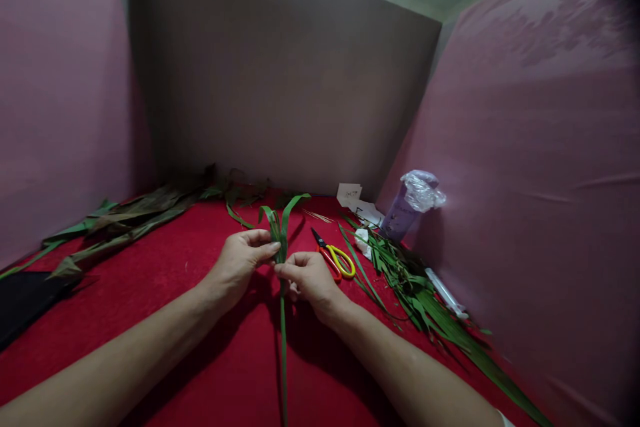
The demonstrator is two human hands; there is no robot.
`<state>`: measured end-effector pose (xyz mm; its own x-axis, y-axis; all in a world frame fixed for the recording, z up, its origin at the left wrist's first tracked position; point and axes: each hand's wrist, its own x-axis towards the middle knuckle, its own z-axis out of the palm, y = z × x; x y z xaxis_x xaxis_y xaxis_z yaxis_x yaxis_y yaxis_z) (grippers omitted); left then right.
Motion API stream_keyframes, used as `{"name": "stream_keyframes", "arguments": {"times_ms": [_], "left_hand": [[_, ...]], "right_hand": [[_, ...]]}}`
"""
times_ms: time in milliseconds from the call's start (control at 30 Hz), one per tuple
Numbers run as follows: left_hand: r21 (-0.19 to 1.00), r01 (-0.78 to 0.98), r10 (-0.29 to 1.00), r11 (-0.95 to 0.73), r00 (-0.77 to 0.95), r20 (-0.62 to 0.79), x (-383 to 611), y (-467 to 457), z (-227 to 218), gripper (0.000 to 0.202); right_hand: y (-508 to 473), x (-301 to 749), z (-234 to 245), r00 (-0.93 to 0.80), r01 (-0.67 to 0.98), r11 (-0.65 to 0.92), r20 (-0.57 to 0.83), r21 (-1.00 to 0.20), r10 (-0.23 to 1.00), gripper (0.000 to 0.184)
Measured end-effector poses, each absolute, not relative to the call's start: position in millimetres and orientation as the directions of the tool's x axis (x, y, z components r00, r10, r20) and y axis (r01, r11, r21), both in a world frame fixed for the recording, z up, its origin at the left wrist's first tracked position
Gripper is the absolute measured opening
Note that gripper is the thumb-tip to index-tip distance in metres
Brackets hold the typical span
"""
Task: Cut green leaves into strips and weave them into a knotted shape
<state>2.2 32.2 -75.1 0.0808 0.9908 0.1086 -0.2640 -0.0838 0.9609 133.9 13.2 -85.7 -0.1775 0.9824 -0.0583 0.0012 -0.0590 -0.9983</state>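
Observation:
A long green leaf strip (283, 333) runs from the near edge up the red cloth (165, 293) and ends in curled loops (280, 217) above my hands. My left hand (243, 260) pinches the strip from the left, thumb and fingers closed on it. My right hand (307, 277) pinches the same strip from the right, just below the loops. Both hands meet at the fold, a little above the cloth.
Scissors (334, 259) with yellow and red handles lie just right of my right hand. Several cut green leaves (420, 293) are heaped along the right wall beside a purple wrapped bottle (410, 207) and paper scraps (350, 195). Dried leaves (130, 217) lie at back left; a black object (23, 300) sits far left.

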Motion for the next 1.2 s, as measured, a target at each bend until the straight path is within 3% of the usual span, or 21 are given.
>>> {"name": "stream_keyframes", "arguments": {"times_ms": [433,667,1200], "left_hand": [[0.952,-0.299,0.995,-0.068,0.047,0.086,2.7,31.2,-72.2,0.015],[0.958,-0.279,0.996,-0.068,0.035,0.081,1.9,31.8,-71.6,0.012],[0.97,-0.242,0.993,0.031,0.116,-0.003,3.1,23.5,-66.9,0.012]], "right_hand": [[17.2,135.3,-93.2,-0.2,0.079,0.041,0.024,-0.996,0.979,0.024],[15.2,136.9,-95.6,-0.078,0.264,0.335,0.326,-0.904,0.942,0.015],[19.6,135.9,-99.1,-0.099,0.066,0.239,0.232,-0.969,0.968,0.016]]}}
